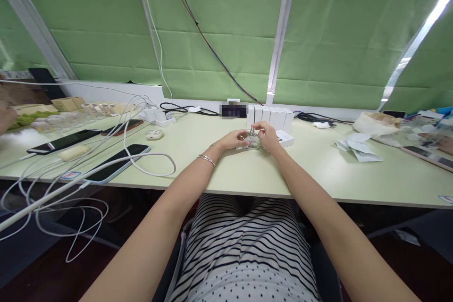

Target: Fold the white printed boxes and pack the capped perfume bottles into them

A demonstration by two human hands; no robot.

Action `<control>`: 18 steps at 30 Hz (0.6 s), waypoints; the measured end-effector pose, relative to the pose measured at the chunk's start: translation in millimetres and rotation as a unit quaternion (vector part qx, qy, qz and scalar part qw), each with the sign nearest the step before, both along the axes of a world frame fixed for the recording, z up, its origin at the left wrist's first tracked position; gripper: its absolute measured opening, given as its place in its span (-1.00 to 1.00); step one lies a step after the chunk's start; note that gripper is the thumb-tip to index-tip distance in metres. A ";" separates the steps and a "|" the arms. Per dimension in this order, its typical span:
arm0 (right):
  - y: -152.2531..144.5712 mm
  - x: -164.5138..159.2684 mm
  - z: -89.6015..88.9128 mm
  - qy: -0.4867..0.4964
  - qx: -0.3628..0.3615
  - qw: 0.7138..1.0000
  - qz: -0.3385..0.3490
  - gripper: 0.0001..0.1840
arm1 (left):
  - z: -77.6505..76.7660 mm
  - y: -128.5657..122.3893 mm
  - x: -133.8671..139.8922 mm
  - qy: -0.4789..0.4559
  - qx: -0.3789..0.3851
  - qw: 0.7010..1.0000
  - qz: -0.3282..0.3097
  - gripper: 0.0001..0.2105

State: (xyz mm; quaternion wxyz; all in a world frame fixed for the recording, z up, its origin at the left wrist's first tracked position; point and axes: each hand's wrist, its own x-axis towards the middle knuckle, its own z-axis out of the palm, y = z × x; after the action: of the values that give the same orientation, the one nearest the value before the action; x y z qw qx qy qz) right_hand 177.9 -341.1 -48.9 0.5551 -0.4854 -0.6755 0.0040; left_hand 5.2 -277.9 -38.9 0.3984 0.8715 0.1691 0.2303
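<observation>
A small clear bottle [253,141] with a rounded body and a narrow neck stands on or just above the table in front of me; I cannot tell whether its base touches. My left hand [232,140] grips its left side, thumb toward me. From the right, my right hand [268,137] closes on the bottle, its fingertips at the neck and top. Fingers hide part of the bottle. Just behind my right hand lies a small white box [286,139], and a row of upright white boxes [279,118] stands farther back.
To the left are a pale-blue phone [118,164], an earbud case [155,135], a power strip [155,117] and looping white cables [148,170]. White packets [359,146] and a cloth bag [377,123] lie to the right. Other people's hands show at both edges.
</observation>
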 end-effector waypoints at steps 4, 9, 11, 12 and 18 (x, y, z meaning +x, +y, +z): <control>1.3 1.0 0.1 0.000 -0.005 1.000 -0.002 -0.56 | 0.8 -0.5 0.1 0.000 -0.002 1.000 0.001 -0.58; -0.5 0.5 2.2 -0.008 -0.002 1.000 0.003 -0.55 | 0.6 -1.1 0.8 0.002 -0.003 1.000 0.001 -0.55; -1.0 0.3 3.2 -0.011 -0.001 1.000 0.005 -0.55 | -0.1 -0.3 0.9 0.003 -0.002 1.000 0.002 -0.54; -1.0 0.3 3.5 -0.012 -0.001 1.000 0.006 -0.56 | -0.4 0.3 0.8 0.003 -0.001 1.000 0.002 -0.54; 0.9 0.5 3.9 -0.011 -0.006 1.000 0.008 -0.56 | -1.9 3.0 -0.2 0.000 0.007 1.000 -0.005 -0.53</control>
State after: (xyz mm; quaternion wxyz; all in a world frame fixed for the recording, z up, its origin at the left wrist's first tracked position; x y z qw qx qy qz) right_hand 178.5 -340.2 -45.0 0.5445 -0.4836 -0.6853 0.0069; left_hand 5.0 -274.9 -40.8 0.3938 0.8751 0.1632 0.2293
